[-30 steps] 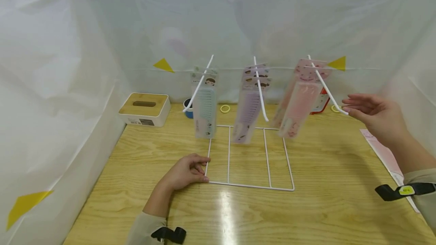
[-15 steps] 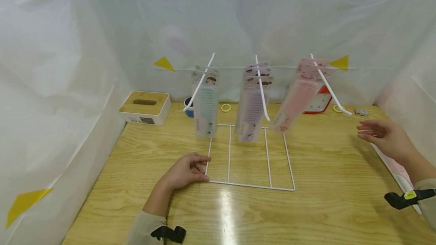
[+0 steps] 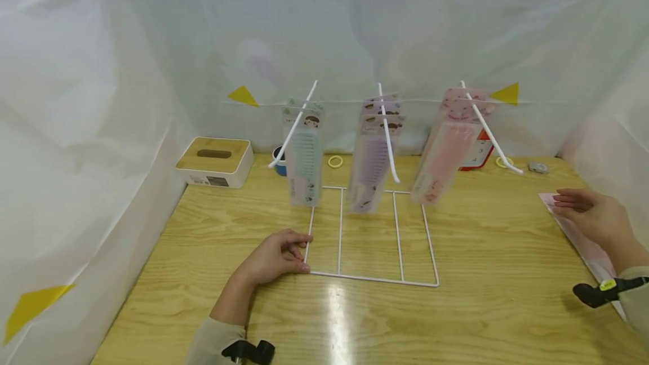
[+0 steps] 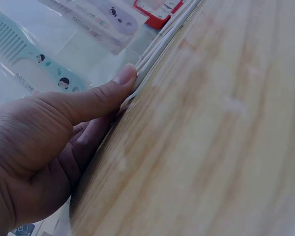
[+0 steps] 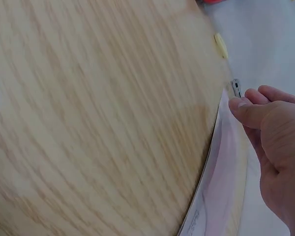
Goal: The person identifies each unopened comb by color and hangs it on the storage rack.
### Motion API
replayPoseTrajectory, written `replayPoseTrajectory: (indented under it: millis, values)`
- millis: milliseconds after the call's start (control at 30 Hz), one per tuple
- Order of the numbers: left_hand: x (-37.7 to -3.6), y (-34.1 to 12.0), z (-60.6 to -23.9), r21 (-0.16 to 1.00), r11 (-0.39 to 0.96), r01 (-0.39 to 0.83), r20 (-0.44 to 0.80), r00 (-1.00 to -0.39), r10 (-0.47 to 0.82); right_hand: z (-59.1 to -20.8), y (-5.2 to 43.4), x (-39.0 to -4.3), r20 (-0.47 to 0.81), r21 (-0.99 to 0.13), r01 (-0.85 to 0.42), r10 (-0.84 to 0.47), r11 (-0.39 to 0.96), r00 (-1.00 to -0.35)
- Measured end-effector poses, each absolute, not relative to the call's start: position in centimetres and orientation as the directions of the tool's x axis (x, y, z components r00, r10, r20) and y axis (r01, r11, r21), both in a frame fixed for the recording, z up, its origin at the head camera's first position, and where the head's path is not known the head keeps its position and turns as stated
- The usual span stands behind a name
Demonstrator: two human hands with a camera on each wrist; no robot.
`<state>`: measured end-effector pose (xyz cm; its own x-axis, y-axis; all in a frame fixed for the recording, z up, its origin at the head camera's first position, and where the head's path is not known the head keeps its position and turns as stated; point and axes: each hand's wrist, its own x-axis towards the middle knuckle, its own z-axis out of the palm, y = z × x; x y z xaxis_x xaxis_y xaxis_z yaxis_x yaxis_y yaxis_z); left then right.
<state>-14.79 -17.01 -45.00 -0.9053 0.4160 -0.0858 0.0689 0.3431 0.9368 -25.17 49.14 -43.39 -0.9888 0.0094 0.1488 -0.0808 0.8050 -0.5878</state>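
A white wire display rack (image 3: 375, 280) stands on the table, and three hooks jut toward me from its upper part. Packaged combs hang from them: mint green (image 3: 305, 156) on the left, purple (image 3: 372, 162) in the middle, pink (image 3: 448, 151) on the right. My left hand (image 3: 274, 255) holds the front left corner of the rack's base, with the thumb (image 4: 108, 93) against the wire in the left wrist view. My right hand (image 3: 595, 216) hovers at the far end of a flat pink package (image 3: 583, 241) on the table's right side, fingers loosely extended. Its thumb (image 5: 246, 110) overlaps the package end in the right wrist view.
A tissue box (image 3: 215, 162) with a wooden lid sits at the back left. Behind the rack are a blue cup (image 3: 280, 168), a yellow ring (image 3: 335, 161), a red-framed item (image 3: 479, 154) with numbers and a small grey object (image 3: 538, 167). White sheeting encloses the table.
My right hand has left the right hook's tip and moved right and down to the flat pink package. The pink combs have swung on their hook. My left hand has stayed put.
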Motion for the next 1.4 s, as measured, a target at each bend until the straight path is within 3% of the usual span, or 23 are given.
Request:
replayPoseTrajectory:
  millis: [133, 367, 500, 800, 1067, 1400]
  values:
    - [-14.8, -17.1, -45.0, 0.936, 0.345, 0.074, -0.082, -0.905, 0.417, -43.5, 49.8, -24.8, 0.115, -0.574, -0.046, 0.024, 0.818, -0.993]
    - [-14.7, -17.1, -44.9, 0.935, 0.343, 0.084, -0.073, -0.904, 0.421, -45.0, 50.9, -23.9, 0.139, -0.655, -0.017, 0.099, 0.755, -0.985]
    - [-14.7, -17.0, -44.8, 0.938, 0.336, 0.089, -0.066, -0.903, 0.424, -45.3, 51.4, -23.6, 0.055, -0.667, 0.064, 0.134, 0.742, -0.989]
    - [-14.7, -16.9, -44.8, 0.942, 0.326, 0.08, -0.068, -0.905, 0.419, -43.9, 50.3, -24.8, -0.012, -0.65, -0.039, -0.062, 0.758, -0.998]
    - [-14.6, -16.8, -44.8, 0.943, 0.327, 0.067, -0.08, -0.906, 0.416, -42.5, 48.3, -25.8, -0.116, -0.538, -0.082, -0.17, 0.839, -0.979]
    - [-14.8, -16.9, -45.0, 0.937, 0.343, 0.064, -0.089, -0.907, 0.412, -42.8, 45.9, -25.6, -0.119, -0.58, -0.154, -0.271, 0.8, -0.955]
